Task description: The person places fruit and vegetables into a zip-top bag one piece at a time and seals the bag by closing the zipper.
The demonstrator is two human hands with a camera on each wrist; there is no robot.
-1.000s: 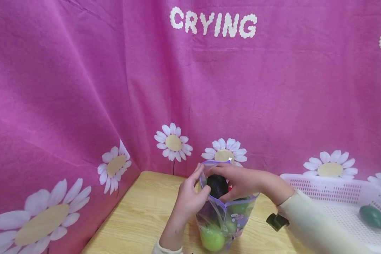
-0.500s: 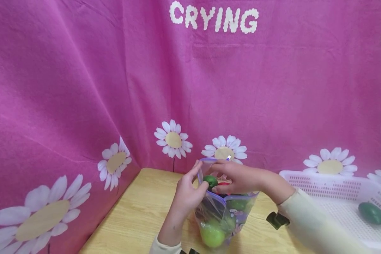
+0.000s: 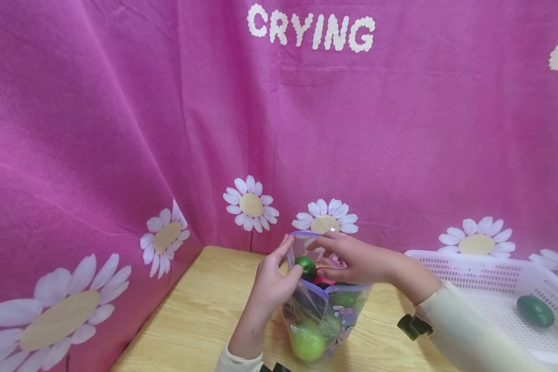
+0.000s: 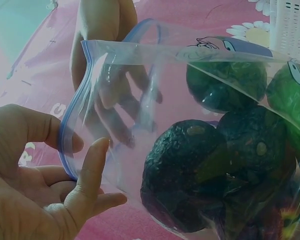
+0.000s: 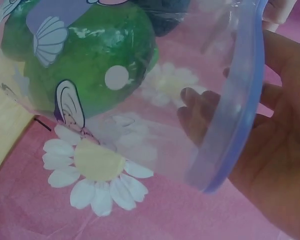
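A clear zip bag (image 3: 327, 310) with a purple rim and cartoon prints stands on the table. My left hand (image 3: 270, 281) pinches the left side of its rim, seen also in the left wrist view. The fingers of my right hand (image 3: 353, 258) reach into the bag's mouth, spread and holding nothing. Inside lie dark, bumpy avocados (image 4: 182, 175), a light green round fruit (image 3: 308, 342) and a glossy green fruit (image 3: 306, 267) near the top. Something red (image 3: 326, 278) shows below my right fingers, mostly hidden. A larger green fruit (image 5: 110, 60) appears in the right wrist view.
To the right stands a white perforated basket (image 3: 469, 269) with a dark green oval fruit (image 3: 536, 311) in it. A pink cloth (image 3: 353, 144) with daisies hangs behind the wooden table (image 3: 204, 310).
The dark avocado under my right hand has dropped deeper into the bag, out of my fingers. The green fruit and the red thing now show in the mouth. My left hand keeps its hold.
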